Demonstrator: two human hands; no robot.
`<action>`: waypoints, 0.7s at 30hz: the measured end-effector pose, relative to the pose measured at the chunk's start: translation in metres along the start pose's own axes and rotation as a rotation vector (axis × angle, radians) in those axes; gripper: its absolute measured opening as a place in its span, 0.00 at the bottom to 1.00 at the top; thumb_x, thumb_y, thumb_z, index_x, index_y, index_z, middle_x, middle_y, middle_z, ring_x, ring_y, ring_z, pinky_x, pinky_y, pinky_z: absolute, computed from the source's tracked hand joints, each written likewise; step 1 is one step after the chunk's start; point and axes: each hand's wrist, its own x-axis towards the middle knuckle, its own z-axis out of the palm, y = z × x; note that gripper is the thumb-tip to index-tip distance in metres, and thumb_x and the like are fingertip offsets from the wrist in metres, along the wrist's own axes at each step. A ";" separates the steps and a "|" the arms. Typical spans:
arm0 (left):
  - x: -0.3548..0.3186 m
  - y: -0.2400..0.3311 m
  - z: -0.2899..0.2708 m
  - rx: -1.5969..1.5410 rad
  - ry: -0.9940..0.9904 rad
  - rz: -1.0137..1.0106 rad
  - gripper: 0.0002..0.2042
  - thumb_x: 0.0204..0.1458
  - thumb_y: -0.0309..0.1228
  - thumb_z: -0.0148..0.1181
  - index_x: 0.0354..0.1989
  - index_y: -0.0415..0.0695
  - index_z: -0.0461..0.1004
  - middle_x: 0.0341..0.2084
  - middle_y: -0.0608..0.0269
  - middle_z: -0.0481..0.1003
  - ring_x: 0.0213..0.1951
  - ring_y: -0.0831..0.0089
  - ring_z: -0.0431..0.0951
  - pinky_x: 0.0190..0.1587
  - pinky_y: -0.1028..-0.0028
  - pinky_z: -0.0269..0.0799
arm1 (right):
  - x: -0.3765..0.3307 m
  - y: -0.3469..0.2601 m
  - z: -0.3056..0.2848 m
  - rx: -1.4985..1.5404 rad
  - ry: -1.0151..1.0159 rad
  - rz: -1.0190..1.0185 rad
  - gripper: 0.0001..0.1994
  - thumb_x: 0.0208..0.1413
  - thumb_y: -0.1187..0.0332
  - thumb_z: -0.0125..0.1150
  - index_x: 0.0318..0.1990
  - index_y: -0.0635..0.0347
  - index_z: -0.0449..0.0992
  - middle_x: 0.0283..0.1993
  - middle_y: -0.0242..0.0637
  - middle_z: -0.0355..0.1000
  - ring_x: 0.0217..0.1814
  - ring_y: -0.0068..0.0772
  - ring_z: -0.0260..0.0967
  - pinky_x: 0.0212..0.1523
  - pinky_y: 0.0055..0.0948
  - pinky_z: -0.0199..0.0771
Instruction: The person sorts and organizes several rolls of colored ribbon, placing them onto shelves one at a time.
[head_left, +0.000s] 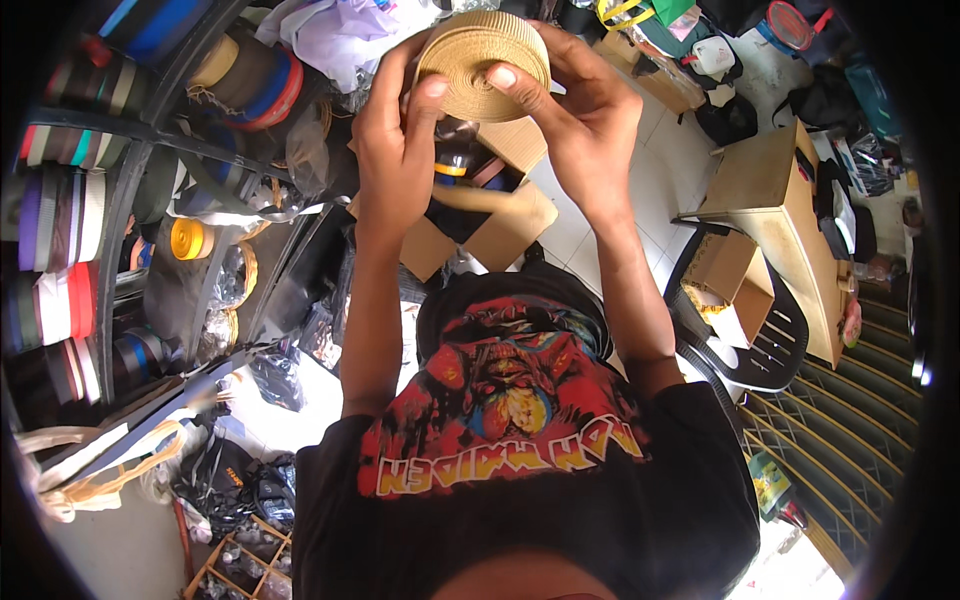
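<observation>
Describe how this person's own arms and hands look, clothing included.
The left hand and right hand are ungloved. No watch or bracelet shows; rings cannot be ruled out on the hidden fingers. Both forearms are bare up to the short black sleeves of a black T-shirt with a large red and yellow chest print.

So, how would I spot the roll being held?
Find the black shirt, then look above it to the left hand and right hand. Between them is a tightly coiled tan roll. Unlike the other rolls on the shelf, it's gripped from both sides.
</observation>
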 end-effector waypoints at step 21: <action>-0.020 0.024 0.099 -0.395 0.688 -0.586 0.17 0.59 0.42 0.56 0.44 0.39 0.76 0.34 0.70 0.75 0.32 0.85 0.71 0.28 0.86 0.64 | -0.004 0.027 -0.030 0.609 0.065 0.453 0.18 0.54 0.72 0.67 0.48 0.72 0.69 0.46 0.44 0.74 0.46 0.29 0.73 0.47 0.26 0.75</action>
